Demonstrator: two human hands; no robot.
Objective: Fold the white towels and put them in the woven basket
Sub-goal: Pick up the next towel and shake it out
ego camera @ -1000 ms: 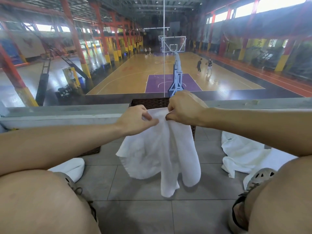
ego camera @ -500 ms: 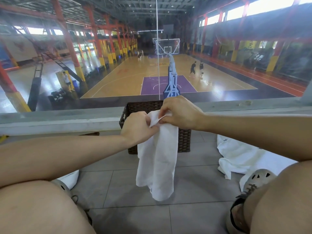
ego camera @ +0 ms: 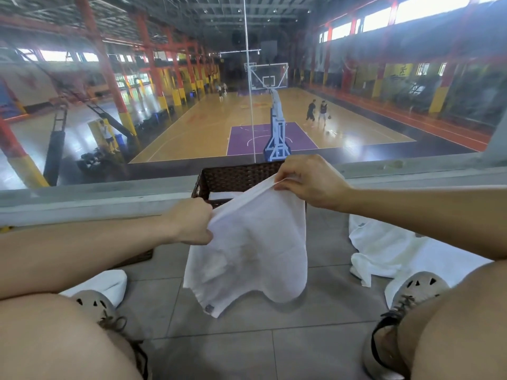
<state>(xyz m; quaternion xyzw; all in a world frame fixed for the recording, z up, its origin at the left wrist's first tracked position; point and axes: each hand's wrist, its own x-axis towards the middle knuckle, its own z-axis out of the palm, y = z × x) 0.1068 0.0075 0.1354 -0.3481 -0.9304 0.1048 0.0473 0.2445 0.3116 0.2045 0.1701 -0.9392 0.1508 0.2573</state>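
Towel bundle (ego camera: 101,282) on floor tiles (ego camera: 247,352) far left, beside shoe (ego camera: 93,304). Left hand (ego camera: 189,220) fisted on one top corner of white towel (ego camera: 247,256); towel hangs spread in air before woven basket (ego camera: 233,176). Right hand (ego camera: 310,182) pinches other corner, higher. Loose towels (ego camera: 389,248) heaped on floor right.

The towel (ego camera: 247,248) is soft, matt white cloth; the basket (ego camera: 233,176) is dark brown woven wicker, rough-textured; the floor (ego camera: 219,352) is smooth grey matt tile.

One head-worn wide-angle camera looks forward and down, close over the left hand (ego camera: 190,222) and right hand (ego camera: 311,182), toward a far tan wooden basketball court (ego camera: 208,127).
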